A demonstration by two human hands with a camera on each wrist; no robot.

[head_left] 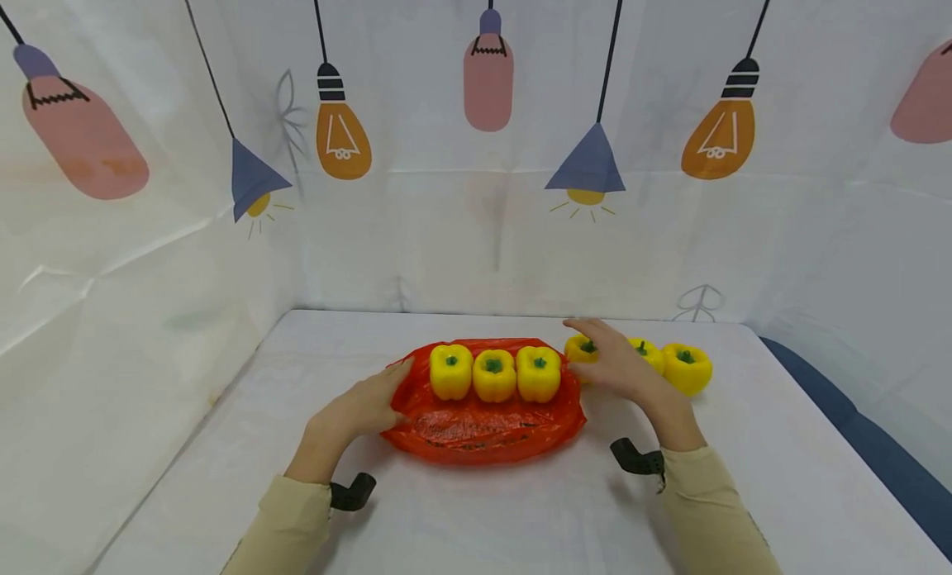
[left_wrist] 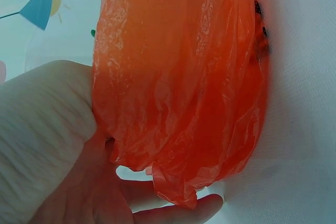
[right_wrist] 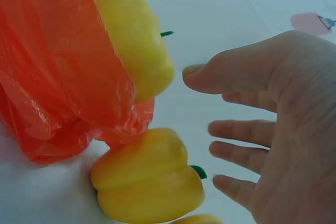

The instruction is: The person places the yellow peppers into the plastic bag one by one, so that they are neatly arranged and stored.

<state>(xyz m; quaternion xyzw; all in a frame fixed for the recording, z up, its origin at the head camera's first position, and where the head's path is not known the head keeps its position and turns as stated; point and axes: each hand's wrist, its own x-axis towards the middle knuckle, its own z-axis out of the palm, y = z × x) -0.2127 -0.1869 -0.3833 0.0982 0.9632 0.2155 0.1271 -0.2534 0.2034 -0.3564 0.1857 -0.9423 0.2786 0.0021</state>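
Three yellow bell peppers with green stems stand in a row on a red plastic bag spread over the table. In the right wrist view the plastic rises against the side of one pepper. My left hand rests at the bag's left edge, fingers fairly straight; the left wrist view shows the fingers reaching past a crumpled tuft of plastic, with the thumb hidden. My right hand hovers palm inward by the bag's right edge, fingers extended and holding nothing. Another yellow bell pepper lies below its fingertips.
Right of the bag sit more yellow bell peppers, partly hidden by my right hand. White cloth covers the table, and a white curtain printed with lamps hangs behind. A dark blue chair stands at the right edge.
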